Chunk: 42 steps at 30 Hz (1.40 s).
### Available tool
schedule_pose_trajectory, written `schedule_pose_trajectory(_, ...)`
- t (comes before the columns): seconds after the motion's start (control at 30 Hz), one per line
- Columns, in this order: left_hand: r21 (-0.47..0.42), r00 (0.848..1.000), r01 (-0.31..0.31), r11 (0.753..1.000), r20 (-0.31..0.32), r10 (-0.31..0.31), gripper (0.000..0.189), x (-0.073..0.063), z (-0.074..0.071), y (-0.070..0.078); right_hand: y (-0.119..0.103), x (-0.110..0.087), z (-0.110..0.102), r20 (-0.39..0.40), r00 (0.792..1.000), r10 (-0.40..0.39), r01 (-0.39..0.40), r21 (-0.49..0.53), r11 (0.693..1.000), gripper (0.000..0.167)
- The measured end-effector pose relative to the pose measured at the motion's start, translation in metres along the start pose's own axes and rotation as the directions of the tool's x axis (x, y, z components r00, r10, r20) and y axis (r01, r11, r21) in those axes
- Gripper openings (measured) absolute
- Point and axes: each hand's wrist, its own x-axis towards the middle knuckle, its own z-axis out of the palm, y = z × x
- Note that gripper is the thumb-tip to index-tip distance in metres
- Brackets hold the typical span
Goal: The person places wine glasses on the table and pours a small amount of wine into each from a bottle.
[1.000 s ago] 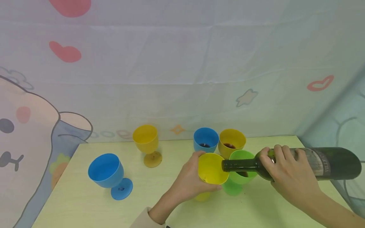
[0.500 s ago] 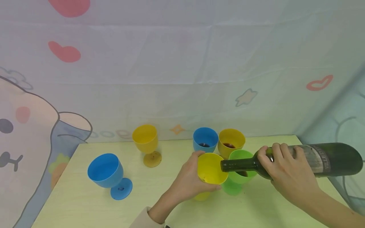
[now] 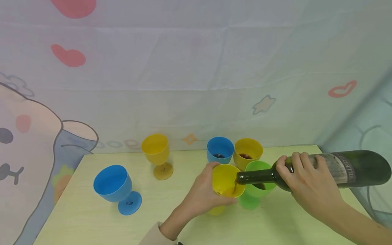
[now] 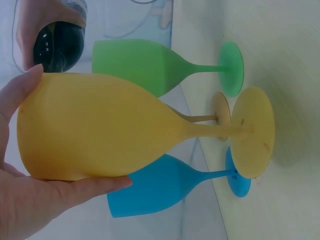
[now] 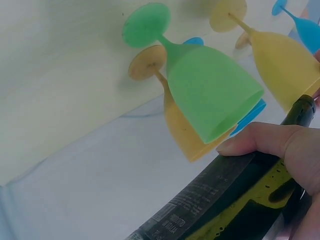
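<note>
My left hand [image 3: 203, 194] grips the bowl of a yellow goblet [image 3: 225, 178], thumb and fingers on opposite sides. In the left wrist view this yellow goblet [image 4: 100, 125] stands upright, its foot at the tabletop. My right hand [image 3: 310, 187] holds a dark green wine bottle [image 3: 364, 168] by its shoulder, tilted nearly level. The bottle's mouth is over the goblet's right rim, and a thin stream of reddish-brown liquid runs into the bowl. Beside it stands a green goblet [image 3: 256, 194] with dark liquid, partly hidden under the bottle neck.
Behind stand a blue goblet [image 3: 219, 149] and another yellow goblet [image 3: 248, 149], both with dark liquid inside. Farther left are a yellow goblet [image 3: 155, 149] and a blue goblet [image 3: 113, 183]. A printed cloth [image 3: 183, 68] hangs at the back edge of the pale table [image 3: 92, 217].
The bottle's base end has risen and its neck has shifted slightly left. Liquid now streams from the mouth into the yellow goblet. My left hand has kept its hold.
</note>
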Motion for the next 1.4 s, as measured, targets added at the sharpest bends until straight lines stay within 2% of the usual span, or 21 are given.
schedule_pose_trajectory(0.5,0.013,1.000,0.014,1.000,-0.010,-0.014,0.092,0.0004,0.0019,0.0009,0.0013,-0.0008,-0.0006,0.021,1.000,0.001,-0.001,-0.007,1.000,0.037)
schedule_pose_trajectory(1.0,0.025,1.000,0.002,1.000,-0.015,-0.001,0.092,0.0007,0.0026,0.0005,0.0015,0.0015,-0.0003,-0.024,1.000,-0.004,0.004,-0.015,1.000,0.035)
schedule_pose_trajectory(1.4,0.029,1.000,0.015,0.999,-0.004,-0.015,0.093,0.0005,0.0031,-0.0018,0.0004,0.0008,-0.0011,0.007,1.000,-0.001,0.001,-0.012,1.000,0.037)
